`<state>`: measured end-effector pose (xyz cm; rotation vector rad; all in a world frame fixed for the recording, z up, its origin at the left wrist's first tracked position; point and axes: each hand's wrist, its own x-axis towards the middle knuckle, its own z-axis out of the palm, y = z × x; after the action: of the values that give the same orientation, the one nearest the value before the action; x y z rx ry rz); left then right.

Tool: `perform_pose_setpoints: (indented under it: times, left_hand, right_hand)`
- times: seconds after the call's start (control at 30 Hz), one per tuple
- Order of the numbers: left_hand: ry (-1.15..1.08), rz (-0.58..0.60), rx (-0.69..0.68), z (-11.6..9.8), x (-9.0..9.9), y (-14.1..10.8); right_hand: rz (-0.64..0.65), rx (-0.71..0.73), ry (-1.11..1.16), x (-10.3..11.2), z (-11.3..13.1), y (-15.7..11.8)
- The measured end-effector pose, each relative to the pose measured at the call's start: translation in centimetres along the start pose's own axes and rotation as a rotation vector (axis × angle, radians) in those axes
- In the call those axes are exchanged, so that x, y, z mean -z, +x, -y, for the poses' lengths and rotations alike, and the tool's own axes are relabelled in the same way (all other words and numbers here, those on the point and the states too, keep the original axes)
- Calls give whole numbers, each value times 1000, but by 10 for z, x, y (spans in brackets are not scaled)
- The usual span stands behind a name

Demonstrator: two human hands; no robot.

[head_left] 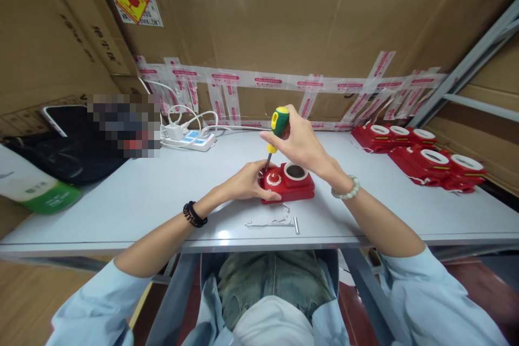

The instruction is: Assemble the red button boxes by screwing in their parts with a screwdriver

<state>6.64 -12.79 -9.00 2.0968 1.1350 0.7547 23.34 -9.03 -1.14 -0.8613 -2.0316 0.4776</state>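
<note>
My right hand (302, 143) is closed round a screwdriver (279, 121) with a green and yellow handle. Its shaft slants down to the left corner of a red box-shaped device (298, 192), which has a red knob (274, 177) and a white-ringed dark round window (295, 171). With thumb and fingers, my left hand (248, 181) grips the left end of that device on the table. Just in front lie several small screws (279, 220), a white cord (259, 224) and a small silvery rod (297, 225). The screwdriver's tip is too small to make out.
Several similar red devices (436, 162) stand at the right on the white table (162, 216). A power strip (198, 140) with plugs and white cables is at the back left. Further left are a phone (67, 119), a black bag (89, 162) and a green-white container (48, 194). Cardboard walls the back.
</note>
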Motion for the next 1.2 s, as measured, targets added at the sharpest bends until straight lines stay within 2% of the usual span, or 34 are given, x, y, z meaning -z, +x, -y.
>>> perform_pose_setpoints:
  times: [0.07,0.2,0.4,0.57,0.73,0.97,1.2]
  left_hand:
    - [0,2,3,0,0,0]
    - [-16,5,12,0,0,0]
    - [-20,105,-5,-3,10,-3]
    - [72,69,-12,-8,23,-4]
    - [72,103,-58,-5,32,-3]
    - [160,-22,-71,2,33,1]
    - [194,-34,-93,1,32,1]
  right_hand:
    - [9,-7,56,0,-1,0]
    - [72,16,338,1,-4,-1]
    - [6,30,198,1,-9,-8]
    - [32,49,362,2,-8,-12]
    - [48,63,441,1,-3,-15]
    - [22,69,473,0,-3,-15]
    - [-38,117,466,2,-3,-15]
